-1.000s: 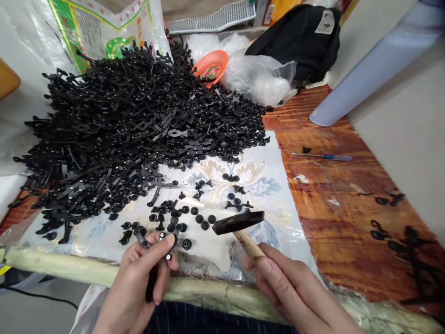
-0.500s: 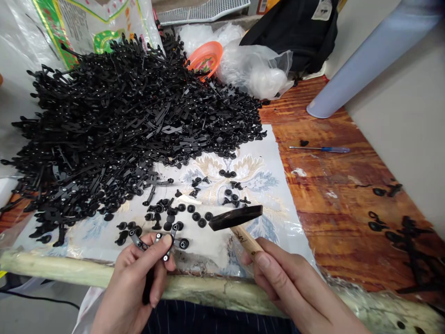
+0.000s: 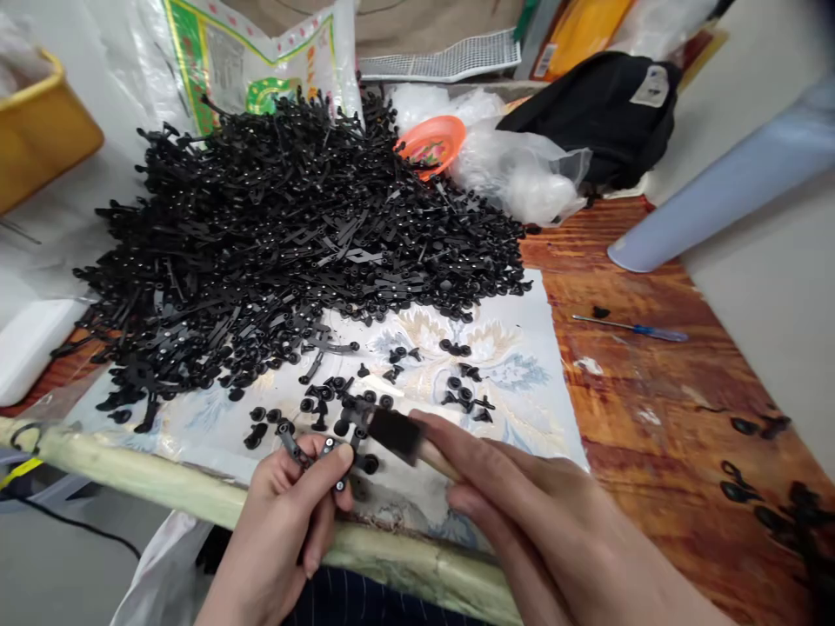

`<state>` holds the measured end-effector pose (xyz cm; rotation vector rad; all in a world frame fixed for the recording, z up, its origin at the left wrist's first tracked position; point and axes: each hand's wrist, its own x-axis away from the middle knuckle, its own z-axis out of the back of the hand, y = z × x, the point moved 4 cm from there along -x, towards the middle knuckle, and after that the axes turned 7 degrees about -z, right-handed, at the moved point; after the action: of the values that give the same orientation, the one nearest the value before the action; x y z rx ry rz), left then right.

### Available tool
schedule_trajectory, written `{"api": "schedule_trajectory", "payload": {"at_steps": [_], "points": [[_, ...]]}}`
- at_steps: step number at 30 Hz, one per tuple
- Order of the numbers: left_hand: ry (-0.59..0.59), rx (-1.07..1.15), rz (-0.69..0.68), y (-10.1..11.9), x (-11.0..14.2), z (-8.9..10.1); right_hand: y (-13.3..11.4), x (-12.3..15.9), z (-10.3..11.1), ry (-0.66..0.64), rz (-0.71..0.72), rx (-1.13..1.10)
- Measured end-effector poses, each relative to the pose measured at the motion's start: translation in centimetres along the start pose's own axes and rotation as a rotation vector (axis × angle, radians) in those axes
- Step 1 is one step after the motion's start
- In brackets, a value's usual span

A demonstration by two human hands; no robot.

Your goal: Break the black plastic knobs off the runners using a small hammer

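Note:
My left hand (image 3: 287, 513) is closed on a small black plastic strip part (image 3: 306, 452), pinched between thumb and fingers at the table's near edge. My right hand (image 3: 522, 513) grips the wooden handle of a small hammer, and the black hammer head (image 3: 393, 432) sits just right of the held part, low over the cloth. Loose black round caps (image 3: 339, 409) lie scattered on the patterned cloth (image 3: 522, 382) just beyond both hands. A big heap of black strip parts (image 3: 287, 217) fills the cloth's far half.
A blue-handled screwdriver (image 3: 636, 328) lies on the wooden table (image 3: 652, 417) at right, with more black parts (image 3: 757, 487) nearby. An orange bowl (image 3: 434, 143), clear plastic bags (image 3: 528, 169), a black bag (image 3: 600, 109), a printed sack (image 3: 261, 61) and a yellow bin (image 3: 39, 130) stand behind.
My right hand has swung the hammer left and down, bringing its head next to the part in my left hand. The view has shifted; my left hand keeps its grip.

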<state>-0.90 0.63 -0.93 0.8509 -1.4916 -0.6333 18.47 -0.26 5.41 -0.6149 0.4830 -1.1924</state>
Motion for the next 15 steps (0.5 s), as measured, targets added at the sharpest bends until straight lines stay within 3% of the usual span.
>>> {"api": "schedule_trajectory", "payload": {"at_steps": [2, 6, 11, 15], "points": [[-0.01, 0.026, -0.007, -0.1, -0.1, 0.0, 0.1, -0.1, -0.2, -0.008, 0.011, 0.039], [-0.01, 0.049, -0.003, 0.0, -0.2, -0.1, 0.5, -0.3, -1.1, -0.15, -0.017, 0.072], [-0.023, 0.062, 0.024, 0.3, -0.3, -0.3, 0.0, -0.2, 0.1, 0.029, -0.026, 0.023], [-0.01, 0.076, 0.042, 0.2, -0.5, -0.3, -0.2, -0.4, -1.0, -0.095, -0.007, 0.07]]}}
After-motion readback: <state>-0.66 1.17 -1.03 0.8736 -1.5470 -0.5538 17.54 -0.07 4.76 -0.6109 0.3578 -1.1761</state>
